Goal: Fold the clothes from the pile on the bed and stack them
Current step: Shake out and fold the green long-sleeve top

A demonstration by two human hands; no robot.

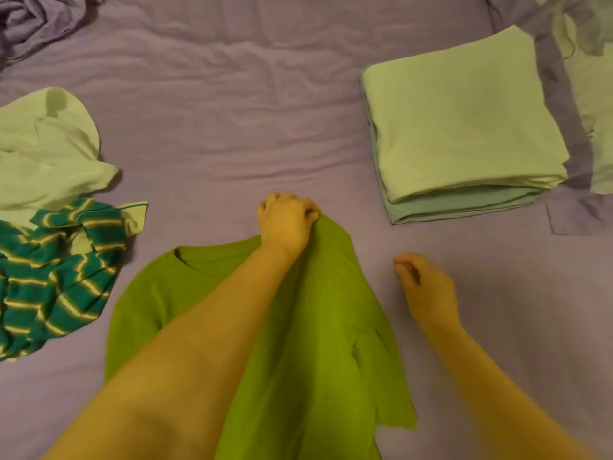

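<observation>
The left hand (286,223) reaches across the body and grips a raised shoulder or edge of the green T-shirt (318,343), its fingers curled round a bunch of the cloth; lifting that side looks meant to carry it over the rest of the shirt for a fold. The shirt lies on the purple bed (215,127) right in front of the person, neckline toward the left, its lower part running out of the bottom of the view. The right hand (426,287) hovers just beside the shirt over bare sheet, fingers loosely curled and holding nothing, probably ready to take or smooth the other side

To the left sits the unfolded pile: a pale garment (46,151) with a teal striped garment (56,273) lying partly over it, both crumpled and cut off by the frame edge. On the right, well apart from the shirt, stands the folded stack (464,121), a pale piece on top of a bluish one, kept clear of the working space

The left forearm hides much of the shirt's middle, so how far the fold has gone cannot be told. Cloth in the upper corners is blurred and hard to identify
</observation>
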